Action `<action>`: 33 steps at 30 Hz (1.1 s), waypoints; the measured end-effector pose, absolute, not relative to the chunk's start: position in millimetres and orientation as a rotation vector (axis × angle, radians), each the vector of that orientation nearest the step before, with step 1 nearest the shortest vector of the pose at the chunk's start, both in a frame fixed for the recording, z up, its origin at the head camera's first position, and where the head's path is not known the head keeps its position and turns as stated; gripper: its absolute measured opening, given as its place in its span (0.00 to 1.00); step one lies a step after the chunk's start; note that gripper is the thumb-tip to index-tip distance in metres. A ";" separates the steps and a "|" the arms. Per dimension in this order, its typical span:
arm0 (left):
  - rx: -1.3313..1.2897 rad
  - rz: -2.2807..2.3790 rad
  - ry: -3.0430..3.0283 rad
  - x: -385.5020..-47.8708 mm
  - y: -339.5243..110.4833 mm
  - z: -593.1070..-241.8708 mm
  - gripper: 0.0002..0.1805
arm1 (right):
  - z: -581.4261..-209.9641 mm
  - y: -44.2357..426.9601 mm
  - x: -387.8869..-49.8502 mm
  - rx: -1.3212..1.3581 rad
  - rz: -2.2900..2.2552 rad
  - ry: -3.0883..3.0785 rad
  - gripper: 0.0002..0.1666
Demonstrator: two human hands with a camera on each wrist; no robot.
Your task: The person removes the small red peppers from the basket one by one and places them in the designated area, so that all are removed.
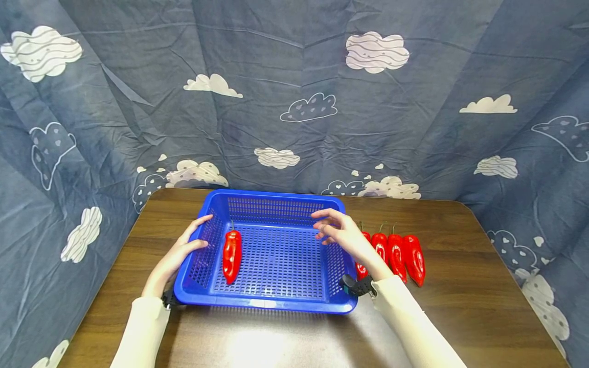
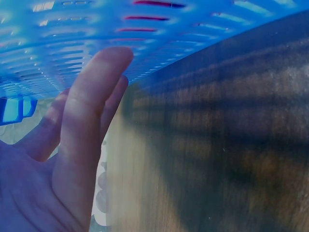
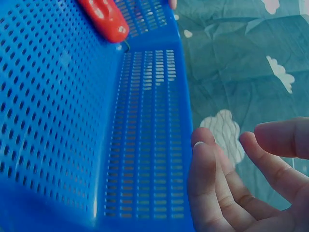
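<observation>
A blue plastic basket (image 1: 271, 304) with slotted walls sits on the table, and one red pepper (image 1: 232, 255) lies along its left side. My left hand (image 1: 177, 253) is at the basket's left rim with its fingers extended. The left wrist view shows these fingers (image 2: 79, 130) close to the slotted wall; whether they touch it is hard to tell. Over the right rim is my right hand (image 1: 342, 232), fingers loosely bent and nothing between them. In the right wrist view its fingertips (image 3: 203, 159) appear beside the basket's edge.
Several red peppers (image 1: 397, 253) lie in a row on the wooden table (image 1: 460, 306) just right of the basket, partly hidden by my right hand and forearm. A dark cloud-patterned cloth (image 1: 276, 128) hangs behind the table and along its sides.
</observation>
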State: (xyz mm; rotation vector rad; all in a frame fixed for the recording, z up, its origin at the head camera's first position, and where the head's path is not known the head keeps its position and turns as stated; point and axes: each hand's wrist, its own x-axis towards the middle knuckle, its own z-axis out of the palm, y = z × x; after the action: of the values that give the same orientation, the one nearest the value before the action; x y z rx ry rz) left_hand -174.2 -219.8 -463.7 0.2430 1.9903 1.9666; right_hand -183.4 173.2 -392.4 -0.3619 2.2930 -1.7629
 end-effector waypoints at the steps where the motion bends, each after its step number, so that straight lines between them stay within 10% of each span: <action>1: 0.244 1.967 1.989 -174.0 -219.8 -463.7 0.34 | -392.6 170.3 -183.7 -0.372 -1.758 2.291 0.20; 33: 0.263 1.986 1.970 -176.5 -220.9 -466.6 0.34 | -420.6 93.1 -193.4 -0.458 -1.567 2.253 0.22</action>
State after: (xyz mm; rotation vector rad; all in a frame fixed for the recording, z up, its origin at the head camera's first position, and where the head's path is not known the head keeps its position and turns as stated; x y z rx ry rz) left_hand -176.5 -220.9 -466.6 0.2634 1.9695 1.9865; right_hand -193.4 93.1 -420.6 -0.4584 2.2533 -1.5675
